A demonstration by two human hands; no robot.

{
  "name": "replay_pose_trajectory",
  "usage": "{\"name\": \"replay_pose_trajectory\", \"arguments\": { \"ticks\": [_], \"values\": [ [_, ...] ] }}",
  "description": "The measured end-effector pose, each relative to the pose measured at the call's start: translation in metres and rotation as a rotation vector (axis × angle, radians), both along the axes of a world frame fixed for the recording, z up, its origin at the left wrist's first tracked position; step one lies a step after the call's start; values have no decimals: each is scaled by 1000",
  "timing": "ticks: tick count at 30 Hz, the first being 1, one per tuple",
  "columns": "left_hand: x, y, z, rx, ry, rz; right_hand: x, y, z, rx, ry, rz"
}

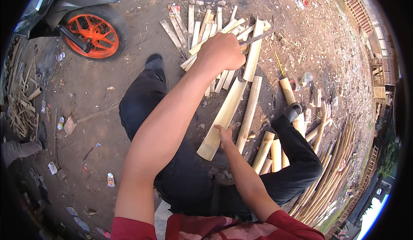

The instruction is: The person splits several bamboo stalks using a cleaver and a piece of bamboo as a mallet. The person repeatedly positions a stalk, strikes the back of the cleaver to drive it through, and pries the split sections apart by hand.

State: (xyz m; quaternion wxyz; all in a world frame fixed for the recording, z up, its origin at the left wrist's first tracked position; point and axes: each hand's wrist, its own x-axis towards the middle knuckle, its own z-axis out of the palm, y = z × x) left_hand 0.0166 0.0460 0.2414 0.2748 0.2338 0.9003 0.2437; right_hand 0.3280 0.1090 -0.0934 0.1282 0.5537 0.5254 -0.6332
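Observation:
My left hand (pixel 223 52) is closed in a fist round the handle of a long-bladed knife (pixel 263 36), raised in front of me. Its blade points to the right, crossing over the upper part of a pale split bamboo half (pixel 251 67). Lower down, my right hand (pixel 224 136) grips the near end of another bamboo half (pixel 221 121), hollow side up, thumb over its edge. That half slants away between my legs, its far end close to the first half. A round bamboo length (pixel 250 113) lies just to its right.
Flat bamboo strips (pixel 191 22) lie fanned on the dirt ahead. Cut bamboo sections (pixel 263 151) are by my right leg, with long thin poles (pixel 329 171) beyond. A motorcycle's orange wheel (pixel 92 33) stands at far left. Litter dots the ground; another person's leg (pixel 19 150) shows at left.

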Motion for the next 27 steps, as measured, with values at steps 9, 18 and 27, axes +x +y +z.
{"name": "replay_pose_trajectory", "arguments": {
  "ticks": [9,18,27],
  "values": [
    [8,-9,-2,0,29,-13,-39,57,130,-233,372,-120],
    [61,-19,19,264,84,-79,-76,91,205,-321,520,-139],
    [91,-22,9,371,232,-321,-68,87,191,-260,526,-155]
  ]
}}
